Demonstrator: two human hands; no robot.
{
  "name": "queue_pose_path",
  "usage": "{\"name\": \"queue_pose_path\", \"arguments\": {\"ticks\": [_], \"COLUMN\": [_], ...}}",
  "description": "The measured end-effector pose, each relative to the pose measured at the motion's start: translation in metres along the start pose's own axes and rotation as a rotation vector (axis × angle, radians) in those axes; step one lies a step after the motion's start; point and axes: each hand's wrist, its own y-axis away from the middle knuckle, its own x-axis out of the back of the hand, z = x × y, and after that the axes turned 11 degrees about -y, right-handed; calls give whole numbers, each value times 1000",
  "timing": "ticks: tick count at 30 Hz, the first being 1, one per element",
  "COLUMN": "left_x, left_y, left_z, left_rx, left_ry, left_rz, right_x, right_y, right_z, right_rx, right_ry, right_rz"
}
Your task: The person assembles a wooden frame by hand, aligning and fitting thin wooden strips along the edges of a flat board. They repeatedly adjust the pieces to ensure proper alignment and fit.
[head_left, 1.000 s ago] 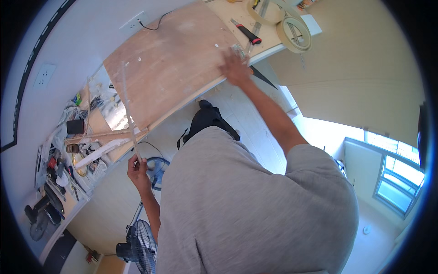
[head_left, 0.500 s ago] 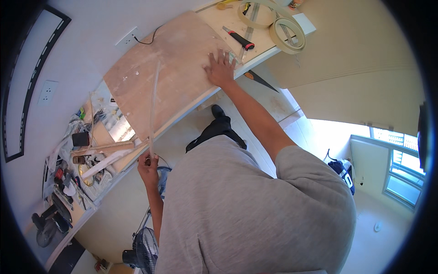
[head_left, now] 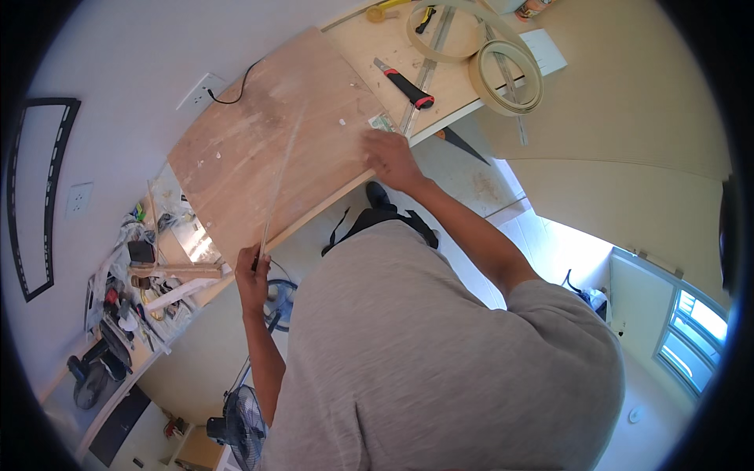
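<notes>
Broadly, a long pale wooden table [head_left: 465,85] runs from the lower left to the upper right of the view. Across its middle lies a wide, thin, reddish-brown wooden board [head_left: 243,118], one long edge nearest the body. Above that board slants a narrow, straight, whitish strip [head_left: 276,191]: its lower end sits by the near edge, its far end points away and slightly right, so its long axis crosses the board instead of following that edge. Whether it touches the surface cannot be told. The left hand [head_left: 250,276] is the nearer one, its fingers closed on the lower end, the strip's length stretching out ahead of it. The right hand [head_left: 391,159], blurred, is at the board's near right corner, well apart from the strip, which lies to its left; whether it holds anything is unclear. Beyond the right hand rest a black-and-red-handled utility knife [head_left: 407,86] and, smaller and closer, a green-and-white paper scrap [head_left: 382,122].
</notes>
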Motion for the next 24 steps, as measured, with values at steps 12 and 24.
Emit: {"name": "queue_pose_path", "arguments": {"ticks": [12,24], "left_x": [8,41], "left_y": [-54,-64], "left_z": [10,-12], "left_rx": [-16,-178], "left_ry": [-60,-153], "left_rz": [-79,-207], "right_x": [-11,13], "right_y": [-134,67], "right_z": [19,-10], "right_rx": [-115,-682], "right_ry": [465,455], "right_rz": [-17,306]}}
